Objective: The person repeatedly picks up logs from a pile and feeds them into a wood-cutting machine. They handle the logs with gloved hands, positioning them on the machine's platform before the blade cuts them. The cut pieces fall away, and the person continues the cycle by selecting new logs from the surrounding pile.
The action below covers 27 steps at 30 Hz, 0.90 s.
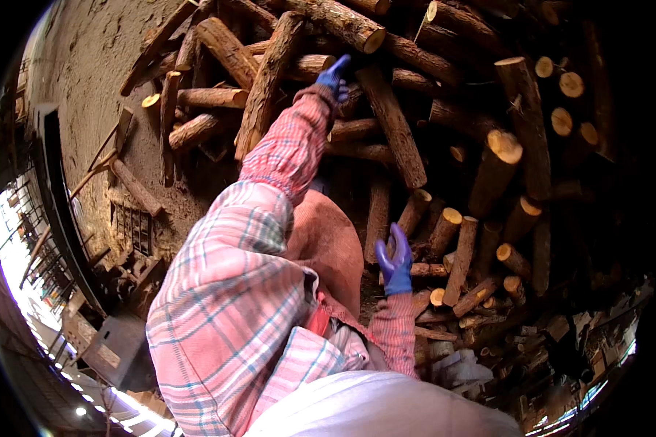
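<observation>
My left hand (334, 79), in a blue-purple glove, reaches far out over a heap of cut logs. Its fingers are stretched out beside the end of a short log (309, 67), and I see nothing in them. Just ahead lies a thick log (342, 23) with a pale cut end, and to the right a long bark-covered log (395, 131) slants down. A long leaning log (271, 84) is left of that hand. Closer to my body, my right hand (395, 264), gloved the same, is raised with thumb and fingers apart, holding nothing. Stubby logs (444, 231) stand near it.
More logs (521, 124) are piled on the right, fading into deep shadow. Bare earth (87, 80) stretches along the far left. A metal grate (131, 227) and a dark metal box (120, 353) are at the left. Wood scraps (554, 328) lie at lower right.
</observation>
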Each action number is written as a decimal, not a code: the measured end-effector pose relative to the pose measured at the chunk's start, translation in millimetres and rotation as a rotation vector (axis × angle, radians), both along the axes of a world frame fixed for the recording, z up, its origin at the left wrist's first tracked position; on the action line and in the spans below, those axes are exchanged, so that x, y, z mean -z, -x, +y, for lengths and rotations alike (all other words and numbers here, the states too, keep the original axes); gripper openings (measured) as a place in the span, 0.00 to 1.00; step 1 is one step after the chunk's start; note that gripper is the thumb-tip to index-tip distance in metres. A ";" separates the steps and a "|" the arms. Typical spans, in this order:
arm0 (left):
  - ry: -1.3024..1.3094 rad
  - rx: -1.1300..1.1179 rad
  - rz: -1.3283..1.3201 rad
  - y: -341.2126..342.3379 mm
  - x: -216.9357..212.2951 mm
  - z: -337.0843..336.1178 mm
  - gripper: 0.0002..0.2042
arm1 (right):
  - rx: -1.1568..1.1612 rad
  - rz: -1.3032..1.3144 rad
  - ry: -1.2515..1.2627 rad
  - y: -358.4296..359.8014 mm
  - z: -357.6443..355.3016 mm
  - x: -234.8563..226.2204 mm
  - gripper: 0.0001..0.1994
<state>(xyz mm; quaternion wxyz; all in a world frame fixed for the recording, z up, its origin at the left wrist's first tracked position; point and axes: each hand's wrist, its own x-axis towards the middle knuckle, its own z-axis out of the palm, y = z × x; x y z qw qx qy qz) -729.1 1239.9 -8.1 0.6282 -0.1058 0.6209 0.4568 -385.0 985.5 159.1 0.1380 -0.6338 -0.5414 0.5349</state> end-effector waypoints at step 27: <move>-0.056 -0.119 0.364 76.7 150.3 165.4 0.31 | 0.244 0.519 0.045 119.2 203.3 206.3 0.29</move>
